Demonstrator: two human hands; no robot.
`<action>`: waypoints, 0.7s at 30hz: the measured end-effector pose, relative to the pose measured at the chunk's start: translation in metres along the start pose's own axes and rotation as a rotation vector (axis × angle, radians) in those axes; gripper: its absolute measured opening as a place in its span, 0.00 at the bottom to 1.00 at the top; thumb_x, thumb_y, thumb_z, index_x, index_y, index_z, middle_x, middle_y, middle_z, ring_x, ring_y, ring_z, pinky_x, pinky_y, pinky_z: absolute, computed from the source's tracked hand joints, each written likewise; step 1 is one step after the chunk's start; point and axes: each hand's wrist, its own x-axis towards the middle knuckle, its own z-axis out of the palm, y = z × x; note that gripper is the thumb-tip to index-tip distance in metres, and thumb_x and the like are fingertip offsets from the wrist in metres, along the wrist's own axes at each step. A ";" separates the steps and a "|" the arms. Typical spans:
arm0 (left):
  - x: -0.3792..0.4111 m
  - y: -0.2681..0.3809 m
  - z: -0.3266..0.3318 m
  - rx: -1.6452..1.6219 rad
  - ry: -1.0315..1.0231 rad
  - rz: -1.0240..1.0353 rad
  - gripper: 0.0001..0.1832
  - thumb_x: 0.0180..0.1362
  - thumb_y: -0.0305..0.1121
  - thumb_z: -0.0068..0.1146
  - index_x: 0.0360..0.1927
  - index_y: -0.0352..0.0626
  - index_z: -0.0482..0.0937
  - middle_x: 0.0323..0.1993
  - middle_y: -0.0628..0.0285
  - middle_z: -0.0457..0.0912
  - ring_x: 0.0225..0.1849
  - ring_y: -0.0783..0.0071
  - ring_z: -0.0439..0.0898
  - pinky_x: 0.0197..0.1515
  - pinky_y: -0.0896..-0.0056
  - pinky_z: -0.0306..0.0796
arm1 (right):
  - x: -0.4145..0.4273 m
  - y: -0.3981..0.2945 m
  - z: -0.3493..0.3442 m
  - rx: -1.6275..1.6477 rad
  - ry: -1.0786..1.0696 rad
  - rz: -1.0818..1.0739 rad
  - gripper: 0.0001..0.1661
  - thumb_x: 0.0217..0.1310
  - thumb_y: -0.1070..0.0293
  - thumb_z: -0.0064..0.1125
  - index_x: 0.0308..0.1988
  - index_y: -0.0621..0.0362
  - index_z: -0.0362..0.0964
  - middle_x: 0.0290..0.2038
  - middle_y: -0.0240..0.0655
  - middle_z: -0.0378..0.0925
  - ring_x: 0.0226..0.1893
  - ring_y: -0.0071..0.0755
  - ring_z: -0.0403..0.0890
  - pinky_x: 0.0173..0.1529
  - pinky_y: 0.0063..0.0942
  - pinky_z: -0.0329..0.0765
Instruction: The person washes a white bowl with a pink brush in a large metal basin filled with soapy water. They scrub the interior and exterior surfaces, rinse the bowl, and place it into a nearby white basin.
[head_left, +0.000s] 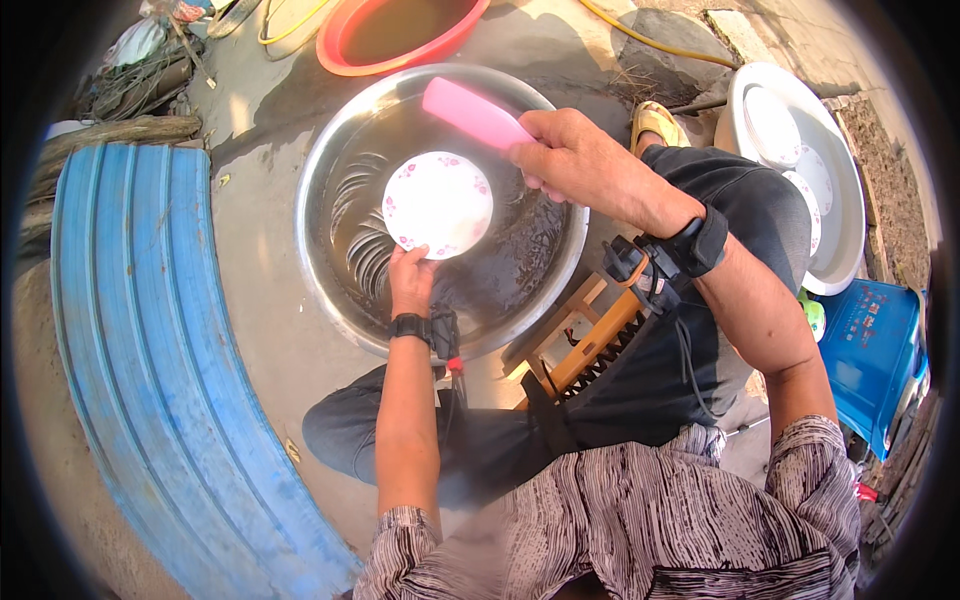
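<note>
My left hand (412, 279) grips the near rim of a white plate (438, 205) with small pink flowers along its edge. The plate is held over a wide metal basin (309, 279) of murky brown water (517, 277). In my right hand (574, 159) is the handle end of a pink plastic tool (471, 111), its broad flat part pointing to the far left over the basin; whether it has bristles is hidden. Tool and plate are apart. Curved bright arcs (367, 259) mark the water left of the plate; ripples or plate rims, I cannot tell.
An orange-red plastic tub (330, 54) with brown water stands beyond the basin. To the right, a white basin (846, 259) holds several plates (772, 127), with a blue plastic container (870, 360) nearer me. Blue corrugated sheeting (150, 315) lies left. A yellow hose (660, 43) crosses the ground.
</note>
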 end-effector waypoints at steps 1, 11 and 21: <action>-0.002 -0.004 0.000 -0.037 0.003 -0.012 0.25 0.50 0.15 0.48 0.55 0.32 0.67 0.51 0.49 0.75 0.51 0.52 0.77 0.51 0.48 0.77 | -0.002 -0.001 -0.001 0.014 0.006 -0.013 0.16 0.62 0.64 0.48 0.36 0.69 0.71 0.25 0.36 0.74 0.23 0.24 0.74 0.30 0.27 0.72; -0.007 -0.099 -0.071 0.183 0.029 -0.132 0.22 0.53 0.18 0.47 0.55 0.35 0.67 0.51 0.50 0.75 0.52 0.50 0.76 0.53 0.44 0.74 | -0.011 -0.005 -0.010 0.061 0.062 -0.025 0.16 0.63 0.63 0.48 0.37 0.69 0.71 0.24 0.33 0.73 0.23 0.24 0.73 0.30 0.26 0.72; -0.004 -0.148 -0.046 -0.082 0.477 -0.243 0.21 0.63 0.34 0.50 0.56 0.30 0.67 0.50 0.49 0.75 0.49 0.54 0.78 0.49 0.51 0.76 | -0.015 0.002 -0.017 0.025 0.122 -0.022 0.15 0.62 0.66 0.49 0.33 0.70 0.71 0.19 0.36 0.69 0.22 0.27 0.71 0.29 0.30 0.69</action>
